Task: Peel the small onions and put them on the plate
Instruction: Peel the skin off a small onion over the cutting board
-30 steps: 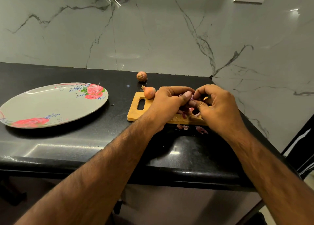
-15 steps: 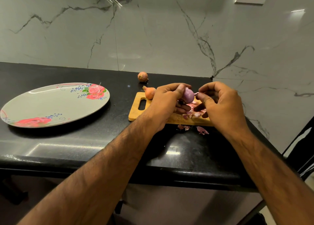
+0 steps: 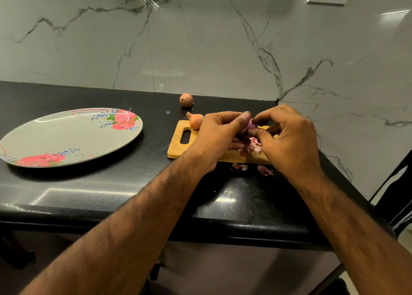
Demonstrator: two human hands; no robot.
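Above a small wooden cutting board (image 3: 178,147), my left hand (image 3: 219,135) grips a purple, partly peeled small onion (image 3: 250,125). My right hand (image 3: 287,138) pinches the same onion from the right with thumb and fingertips. Most of the onion is hidden between the fingers. An unpeeled onion (image 3: 195,121) lies at the board's back left corner. Another unpeeled onion (image 3: 186,99) sits on the counter behind it. The floral plate (image 3: 66,138) lies on the left with nothing on it.
Pink peel scraps (image 3: 254,147) lie on the board and more peel scraps (image 3: 263,169) on the black counter (image 3: 111,183) just in front of it. The marble wall (image 3: 200,38) stands close behind, and the counter ends at the right near a dark chair (image 3: 396,194).
The hands parted half a second ago, showing the purple onion in the left hand. Now the right hand has closed back in and pinches it again.
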